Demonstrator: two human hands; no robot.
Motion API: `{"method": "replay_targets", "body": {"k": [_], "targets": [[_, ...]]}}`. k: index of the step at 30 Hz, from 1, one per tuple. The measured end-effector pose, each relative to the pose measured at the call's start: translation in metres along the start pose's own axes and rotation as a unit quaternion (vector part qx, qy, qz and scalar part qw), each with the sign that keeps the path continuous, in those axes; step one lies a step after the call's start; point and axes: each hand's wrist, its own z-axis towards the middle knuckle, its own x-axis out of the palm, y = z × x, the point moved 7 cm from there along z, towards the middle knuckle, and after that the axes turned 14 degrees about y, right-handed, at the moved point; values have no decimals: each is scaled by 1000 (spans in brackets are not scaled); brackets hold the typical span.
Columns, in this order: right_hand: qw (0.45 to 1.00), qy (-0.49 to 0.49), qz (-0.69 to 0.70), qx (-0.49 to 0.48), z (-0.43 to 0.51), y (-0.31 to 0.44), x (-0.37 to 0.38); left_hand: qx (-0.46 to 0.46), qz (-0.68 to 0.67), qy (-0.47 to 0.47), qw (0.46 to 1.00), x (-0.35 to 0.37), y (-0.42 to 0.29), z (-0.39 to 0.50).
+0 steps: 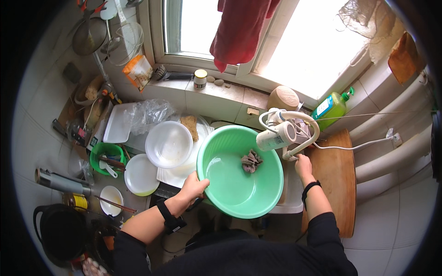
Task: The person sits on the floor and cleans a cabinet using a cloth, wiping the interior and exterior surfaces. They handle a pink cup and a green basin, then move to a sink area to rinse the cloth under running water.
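Observation:
My left hand (194,187) grips the near left rim of a large green plastic basin (221,186), thumb over the edge. A crumpled greyish-purple cloth (251,161) lies on the basin's bottom. The basin is tilted and rests over the sink (291,193). At the right, my right hand (304,166) has its fingers at the base of a white faucet (310,132) with a curved spout and a cylindrical heater or filter body; its fingertips are partly hidden, so their hold is unclear. Whether water runs cannot be seen.
Right of the sink stands a wooden board (331,179), with a green soap bottle (331,108) behind. To the left are a clear round tub (169,145), a brown scrubbing pad (189,127), a white lid (141,174), a green utensil basket (107,148) and a black pot (62,231).

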Motion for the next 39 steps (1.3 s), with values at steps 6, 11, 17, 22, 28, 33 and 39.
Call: {"method": "replay_targets", "body": {"k": [6,11,17,22,28,33,39], "targets": [[994,92,-41,31,-48,-6,57,19,-3,-19,1000,4,-4,-5],[993,103,-31,38,-53,4,57,26,-14,-4,1000,9,-7,0],[929,130,345,-18,-5,62,11,13,-4,-3,1000,18,-6,0],[469,294,833,-2,15,170,74,4,18,2,1000,22,-3,-1],[373,249,894,2,43,202,90,34,-9,-10,999,23,5,1],[327,268,906,19,48,202,93,32,-1,-16,999,24,6,7],[306,317,898,17,47,203,92,36,29,-1,999,25,-1,13]]}}
